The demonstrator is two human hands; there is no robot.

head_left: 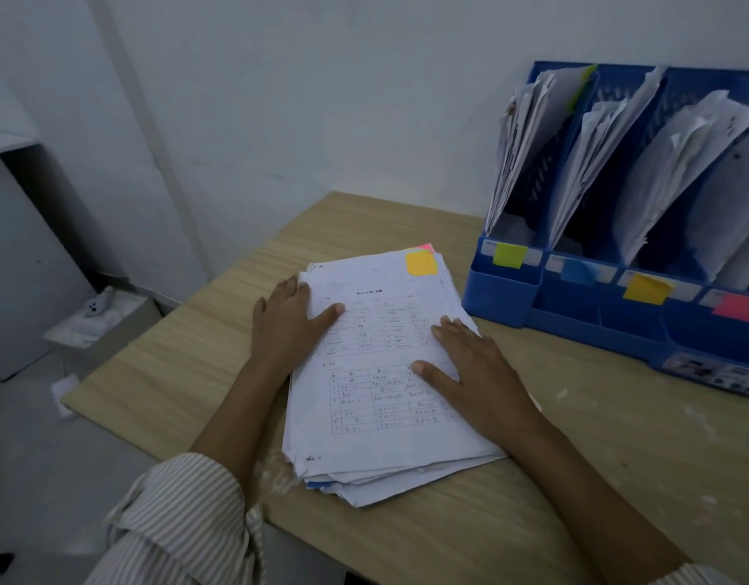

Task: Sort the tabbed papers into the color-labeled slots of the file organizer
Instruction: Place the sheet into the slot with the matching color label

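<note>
Both forearms reach forward, sleeves pushed up. The left hand (289,315) lies flat at the left edge of the paper stack (385,399). The right hand (474,365) lies flat on its right side, fingers straight.

Pale wood-grain laminate tabletop (533,479), matt, with whitish scuffs near the edges. Thick stack of thin white printed paper sheets (385,394), matt, edges ragged and dog-eared, orange paper sticky tab (421,263) on top. Blue moulded plastic four-slot file organizer (575,314), slight sheen, holding crumpled white paper; striped woven cloth sleeve (182,521).
</note>
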